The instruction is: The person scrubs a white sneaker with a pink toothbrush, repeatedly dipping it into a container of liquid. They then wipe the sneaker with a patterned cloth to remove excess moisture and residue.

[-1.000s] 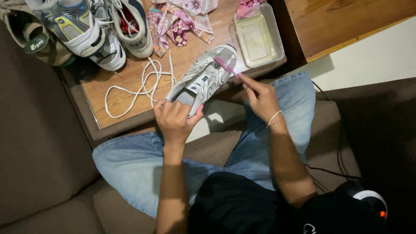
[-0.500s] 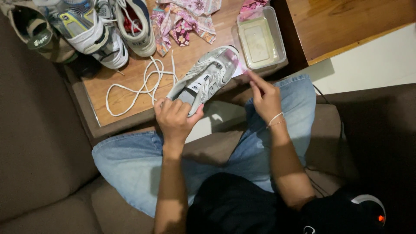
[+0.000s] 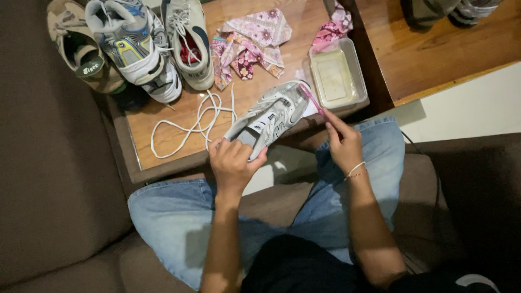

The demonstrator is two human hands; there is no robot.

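Observation:
My left hand (image 3: 233,161) grips the heel end of a grey and white sneaker (image 3: 273,115) that rests tilted over the front edge of the wooden table (image 3: 157,111). My right hand (image 3: 343,140) pinches a pink toothbrush (image 3: 311,99) whose head lies against the sneaker's toe. A loose white shoelace (image 3: 191,126) lies on the table just left of the sneaker.
A clear plastic tub (image 3: 336,76) with cloudy liquid stands right of the sneaker's toe. Floral cloth pieces (image 3: 249,46) lie behind it. Several other sneakers (image 3: 144,49) crowd the table's far left. I sit on a brown sofa (image 3: 54,179), knees in blue jeans (image 3: 173,211).
The view has shifted, showing more of the table's far side. The toothbrush moved from beside the tub back onto the sneaker's toe. My left hand keeps its hold on the heel.

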